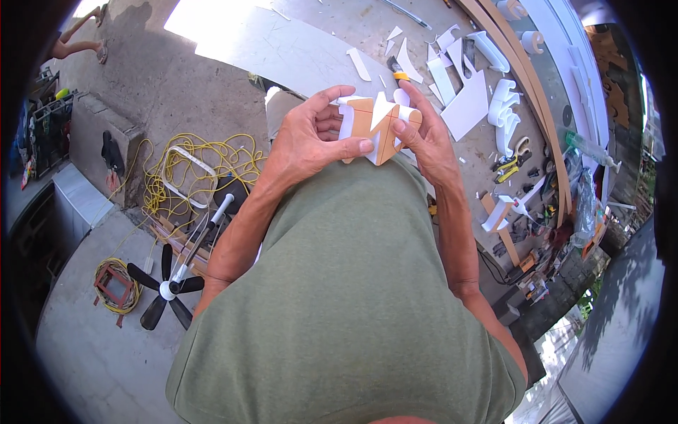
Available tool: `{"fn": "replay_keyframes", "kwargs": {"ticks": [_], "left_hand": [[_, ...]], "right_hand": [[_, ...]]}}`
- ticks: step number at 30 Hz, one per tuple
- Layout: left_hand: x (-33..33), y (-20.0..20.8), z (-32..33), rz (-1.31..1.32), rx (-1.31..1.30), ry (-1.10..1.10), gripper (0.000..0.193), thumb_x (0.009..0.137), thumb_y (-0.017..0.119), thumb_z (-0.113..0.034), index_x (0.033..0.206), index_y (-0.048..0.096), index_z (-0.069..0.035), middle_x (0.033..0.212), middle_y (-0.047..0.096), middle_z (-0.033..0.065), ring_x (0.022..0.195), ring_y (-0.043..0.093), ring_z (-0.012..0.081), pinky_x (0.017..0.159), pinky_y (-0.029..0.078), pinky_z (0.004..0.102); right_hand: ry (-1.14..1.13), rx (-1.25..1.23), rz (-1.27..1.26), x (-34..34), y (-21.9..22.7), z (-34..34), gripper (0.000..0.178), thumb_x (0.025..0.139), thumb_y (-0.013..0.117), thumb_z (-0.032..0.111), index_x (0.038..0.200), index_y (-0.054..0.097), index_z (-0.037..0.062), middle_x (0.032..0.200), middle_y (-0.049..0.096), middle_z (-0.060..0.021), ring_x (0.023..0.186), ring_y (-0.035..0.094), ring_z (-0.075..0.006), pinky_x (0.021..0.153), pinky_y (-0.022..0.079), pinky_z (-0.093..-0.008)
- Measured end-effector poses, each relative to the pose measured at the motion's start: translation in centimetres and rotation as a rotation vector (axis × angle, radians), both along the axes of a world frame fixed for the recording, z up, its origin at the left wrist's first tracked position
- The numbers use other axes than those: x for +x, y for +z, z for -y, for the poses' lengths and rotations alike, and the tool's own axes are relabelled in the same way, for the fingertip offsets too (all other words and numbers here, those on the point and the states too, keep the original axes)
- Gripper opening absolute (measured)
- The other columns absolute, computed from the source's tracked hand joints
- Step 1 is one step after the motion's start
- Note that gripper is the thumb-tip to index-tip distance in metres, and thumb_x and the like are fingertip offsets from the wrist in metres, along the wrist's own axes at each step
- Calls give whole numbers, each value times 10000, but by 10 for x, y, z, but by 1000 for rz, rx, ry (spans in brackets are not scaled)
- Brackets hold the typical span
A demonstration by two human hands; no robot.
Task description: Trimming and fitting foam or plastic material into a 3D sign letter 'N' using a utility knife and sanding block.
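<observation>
Both grips (302, 145) (436, 147) hold the tan piece (361, 117) by edges, floor (205, 92) leftward.

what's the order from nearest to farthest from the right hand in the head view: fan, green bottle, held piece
From the right hand:
1. Held piece: in its grip, touching it.
2. Green bottle: off to the right.
3. Fan: lower left, past the left forearm.

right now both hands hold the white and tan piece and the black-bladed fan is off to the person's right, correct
Not quite: the black-bladed fan is off to the person's left, as the head view shows. The left hand and right hand do hold the white and tan piece.
</observation>
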State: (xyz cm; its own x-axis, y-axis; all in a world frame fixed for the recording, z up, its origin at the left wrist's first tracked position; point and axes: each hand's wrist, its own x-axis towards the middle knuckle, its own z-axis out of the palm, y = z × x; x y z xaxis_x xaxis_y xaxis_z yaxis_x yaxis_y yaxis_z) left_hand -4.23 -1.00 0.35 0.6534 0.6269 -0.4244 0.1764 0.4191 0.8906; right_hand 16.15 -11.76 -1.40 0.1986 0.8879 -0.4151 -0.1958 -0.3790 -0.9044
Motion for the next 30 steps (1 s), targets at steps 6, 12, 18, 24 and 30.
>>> {"fn": "replay_keyframes", "kwargs": {"ticks": [6, 12, 18, 24, 30], "left_hand": [[-1, 7, 3, 23, -18, -12, 856, 695, 899, -233, 1398, 490, 33, 1143, 659, 244, 1019, 688, 268, 865, 577, 354], [-2, 4, 1, 52, -48, -43, 826, 668, 899, -161, 1383, 522, 10, 1129, 666, 174, 1012, 664, 223, 873, 552, 330], [0, -7, 0, 70, -51, -75, 833, 675, 887, -219, 1385, 519, 16, 1047, 647, 123, 894, 635, 166, 804, 545, 294], [1, -15, -3, 95, -105, -119, 827, 691, 878, -110, 1417, 500, 4, 1130, 639, 107, 978, 602, 161, 878, 525, 302], [-3, -29, -10, 281, -219, -136, 645, 863, 764, -173, 1435, 504, -29, 1196, 661, 104, 984, 624, 145, 900, 534, 316]], "right_hand": [[26, 78, 89, 6, -6, 9, 802, 930, 679, 426, 1526, 327, 22, 1350, 558, -206, 1196, 570, -251, 954, 508, -378], [95, -35, 14, 12, 9, 8, 682, 960, 635, 412, 1515, 388, 100, 1374, 562, -172, 1173, 591, -243, 891, 547, -368], [277, -1, 207, 28, 12, 2, 525, 972, 609, 425, 1388, 538, 113, 1259, 613, -131, 1036, 643, -209, 818, 611, -357], [222, -108, 47, 28, 19, -2, 460, 992, 585, 424, 1321, 582, 102, 1049, 630, -101, 921, 644, -147, 770, 583, -303], [276, -188, 106, 42, 18, -2, 490, 999, 560, 460, 1291, 580, 67, 912, 589, -48, 836, 633, -129, 711, 553, -283]]}}
